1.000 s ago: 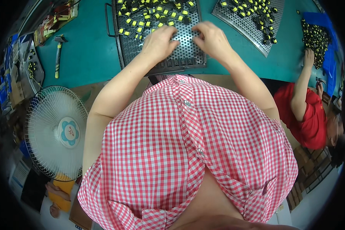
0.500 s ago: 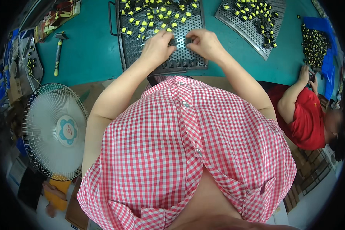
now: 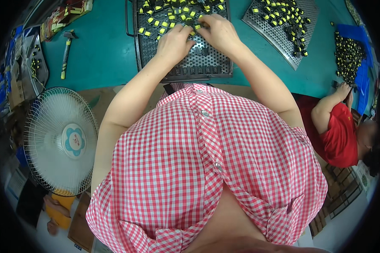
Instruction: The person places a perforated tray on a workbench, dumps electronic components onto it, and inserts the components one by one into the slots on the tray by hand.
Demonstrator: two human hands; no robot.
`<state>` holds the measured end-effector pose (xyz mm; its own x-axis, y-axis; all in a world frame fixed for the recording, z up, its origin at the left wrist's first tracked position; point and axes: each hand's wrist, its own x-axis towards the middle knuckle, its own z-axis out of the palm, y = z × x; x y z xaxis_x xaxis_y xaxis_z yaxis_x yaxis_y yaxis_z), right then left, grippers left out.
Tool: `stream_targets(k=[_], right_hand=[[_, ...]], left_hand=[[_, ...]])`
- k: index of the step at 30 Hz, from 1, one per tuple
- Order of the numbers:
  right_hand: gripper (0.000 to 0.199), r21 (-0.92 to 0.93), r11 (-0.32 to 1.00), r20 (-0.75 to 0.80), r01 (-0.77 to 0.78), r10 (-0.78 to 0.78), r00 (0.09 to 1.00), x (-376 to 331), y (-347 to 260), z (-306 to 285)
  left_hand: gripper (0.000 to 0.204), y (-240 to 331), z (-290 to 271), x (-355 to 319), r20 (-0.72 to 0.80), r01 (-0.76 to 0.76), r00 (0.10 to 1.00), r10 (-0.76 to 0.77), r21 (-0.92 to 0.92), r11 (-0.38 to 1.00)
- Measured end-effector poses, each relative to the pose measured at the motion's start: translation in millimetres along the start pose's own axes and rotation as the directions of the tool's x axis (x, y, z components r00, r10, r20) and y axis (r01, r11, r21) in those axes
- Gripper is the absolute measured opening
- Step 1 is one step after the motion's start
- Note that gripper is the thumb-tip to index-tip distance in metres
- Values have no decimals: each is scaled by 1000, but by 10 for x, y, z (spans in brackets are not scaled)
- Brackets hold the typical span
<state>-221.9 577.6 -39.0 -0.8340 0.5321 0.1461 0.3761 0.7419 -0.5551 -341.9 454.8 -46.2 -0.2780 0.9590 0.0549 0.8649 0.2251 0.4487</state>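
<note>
A perforated metal tray [image 3: 158, 63] lies in front of me, its far part heaped with small black parts wrapped in yellow tape [image 3: 156, 23]. My right hand [image 3: 220, 34] reaches to the near edge of the heap, thumb and fingertips closing round one yellow-taped part [image 3: 197, 27]. Beside it, my left hand [image 3: 174, 44] is curled over the tray with thumb and fingers bent together; what they hold, if anything, is hidden. Between and just below the hands sit dark blocks [image 3: 201, 51]. Along the tray's near edge runs a row of several similar black blocks [image 3: 196, 70].
Right of the tray, a second perforated plate [image 3: 278, 44] bears more yellow-taped parts. A blue bin [image 3: 361, 74] of such parts is at far right, by a co-worker in a red shirt [image 3: 342, 135]. A hammer [image 3: 66, 55] lies left; a fan [image 3: 61, 141] stands near-left.
My right hand has moved away from me and leftward to the heap. My left hand has shifted slightly away. The dark blocks at mid-tray, largely covered by my fingers before, now show.
</note>
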Motion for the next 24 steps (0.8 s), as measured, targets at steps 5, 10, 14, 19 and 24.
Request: stream_targets(k=[5,10,14,19,24], right_hand=[[25,687,726,50,11,-63,997,113,-641,-800],[50,765,546,464,-342,-99,880,174,-1092,-1957],[48,787,567,406,-245,-176,897,339,-1076,-1895],[46,791,595,312,-142,-193,930,442,-975,-2093],[44,814,577,226,-61,-217,950,603,-964,-2130]], left_hand=[[33,-47,7,-21,-73,41,996,-54,-175,984],[27,-91,-8,51,-26,22,999,-25,-122,992],[25,-143,-95,-68,-23,55,998,-57,-64,996],[25,-26,-158,-18,23,33,999,-31,-127,991],[23,1,-131,-89,36,60,998,-54,-171,983]])
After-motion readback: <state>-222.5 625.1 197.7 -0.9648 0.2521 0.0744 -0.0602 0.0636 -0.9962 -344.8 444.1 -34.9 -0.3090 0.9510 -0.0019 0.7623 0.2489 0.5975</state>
